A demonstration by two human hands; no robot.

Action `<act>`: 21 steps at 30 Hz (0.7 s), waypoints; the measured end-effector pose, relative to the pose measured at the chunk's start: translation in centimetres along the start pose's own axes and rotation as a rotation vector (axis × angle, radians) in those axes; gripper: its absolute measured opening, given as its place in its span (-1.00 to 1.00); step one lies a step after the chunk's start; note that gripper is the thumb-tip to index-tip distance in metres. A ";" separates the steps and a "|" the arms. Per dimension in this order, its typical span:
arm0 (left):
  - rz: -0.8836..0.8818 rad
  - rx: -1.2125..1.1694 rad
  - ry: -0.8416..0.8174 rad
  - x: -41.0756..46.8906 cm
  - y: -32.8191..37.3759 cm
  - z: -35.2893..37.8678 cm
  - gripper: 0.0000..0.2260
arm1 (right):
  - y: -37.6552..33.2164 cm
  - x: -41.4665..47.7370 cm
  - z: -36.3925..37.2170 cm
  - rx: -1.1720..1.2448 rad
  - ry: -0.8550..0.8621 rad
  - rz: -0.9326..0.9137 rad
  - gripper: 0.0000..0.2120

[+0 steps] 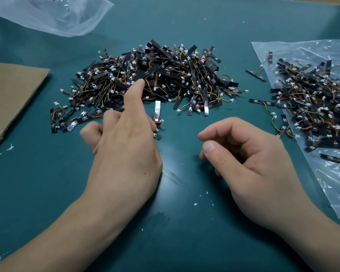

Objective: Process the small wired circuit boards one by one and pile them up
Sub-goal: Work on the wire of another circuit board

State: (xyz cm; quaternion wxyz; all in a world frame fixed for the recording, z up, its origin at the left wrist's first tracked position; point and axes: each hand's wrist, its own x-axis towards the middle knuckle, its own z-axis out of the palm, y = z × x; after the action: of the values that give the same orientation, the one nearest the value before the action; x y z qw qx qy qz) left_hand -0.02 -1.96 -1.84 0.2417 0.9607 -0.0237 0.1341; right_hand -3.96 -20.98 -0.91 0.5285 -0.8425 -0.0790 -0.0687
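So, only the head cam to go on. The big pile of circuit boards (155,79) sits in the middle of the teal table (185,222), black strips with coloured wires and little white plugs all tangled up. A second heap (312,107) lies off to the right on a clear plastic bag (287,54), with a few strays just beside it.

The left hand (124,146) reaches toward the near edge of the big pile with one finger straight out and the outer ones curled under. One board (157,112), showing a pale face, lies right at its thumb side. The thumb is hidden, so I can't tell if it's pinching that board or has let go. The right hand (243,152) hovers over bare table, loosely curled, with nothing in it.

My guess is this is the drop-off part of the cycle, one board landing at the edge of the middle pile. Next up would be the right hand swinging over to the bag heap and teasing out a single board without dragging its neighbours along by the wires.

Off to the side there's cardboard (12,91) on the left and an empty bag (53,14) up top.
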 end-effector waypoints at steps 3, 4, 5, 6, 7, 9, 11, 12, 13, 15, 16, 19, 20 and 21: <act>0.003 0.005 0.016 0.1 -0.1 0.0 -0.21 | 0.0 0.0 0.0 -0.008 -0.007 0.006 -0.93; 0.008 0.001 0.019 0.2 -0.1 0.0 -0.22 | -0.1 0.0 0.1 -0.009 -0.010 0.007 -0.93; 0.013 -0.006 0.021 0.2 -0.1 0.0 -0.24 | -0.1 0.1 0.1 -0.010 -0.015 0.008 -0.93; 0.015 -0.017 0.019 0.2 -0.1 0.1 -0.26 | -0.1 0.1 0.2 -0.015 -0.018 0.009 -0.93; 0.016 -0.039 0.018 0.3 0.0 0.1 -0.30 | -0.1 0.1 0.2 -0.019 -0.018 0.009 -0.94; 0.040 -0.113 0.024 0.2 0.2 0.0 -0.43 | -0.1 0.1 0.1 -0.024 -0.014 0.012 -0.94; 0.087 -0.154 0.045 0.2 0.4 -0.2 -0.52 | -0.1 0.0 0.1 -0.025 -0.014 0.012 -0.94; 0.097 -0.147 0.047 0.3 0.4 -0.2 -0.51 | -0.1 0.0 0.1 -0.031 -0.018 0.008 -0.94; 0.103 -0.132 0.035 0.3 0.3 -0.2 -0.48 | -0.2 0.0 0.1 -0.039 -0.022 0.003 -0.95; 0.106 -0.116 -0.015 0.2 0.2 -0.2 -0.46 | -0.2 0.0 0.1 -0.049 -0.026 -0.007 -0.95; 0.100 -0.102 -0.025 0.0 0.2 -0.2 -0.48 | -0.2 0.0 0.1 -0.051 -0.027 -0.012 -0.95; 0.063 -0.008 -0.015 -0.3 0.1 -0.3 -0.52 | -0.2 0.0 0.1 -0.062 -0.042 -0.013 -0.96; 0.054 0.000 -0.021 -0.2 0.1 -0.3 -0.54 | -0.2 0.1 0.0 -0.069 -0.047 -0.011 -0.96; 0.049 -0.003 -0.031 -0.1 0.1 -0.3 -0.56 | -0.2 0.1 0.1 -0.076 -0.051 -0.010 -0.96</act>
State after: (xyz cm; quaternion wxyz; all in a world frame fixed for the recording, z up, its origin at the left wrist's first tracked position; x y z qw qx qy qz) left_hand -0.19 -1.90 -1.60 0.2394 0.9615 -0.0511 0.1249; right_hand -3.88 -20.84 -0.75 0.4934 -0.8631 -0.0939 -0.0528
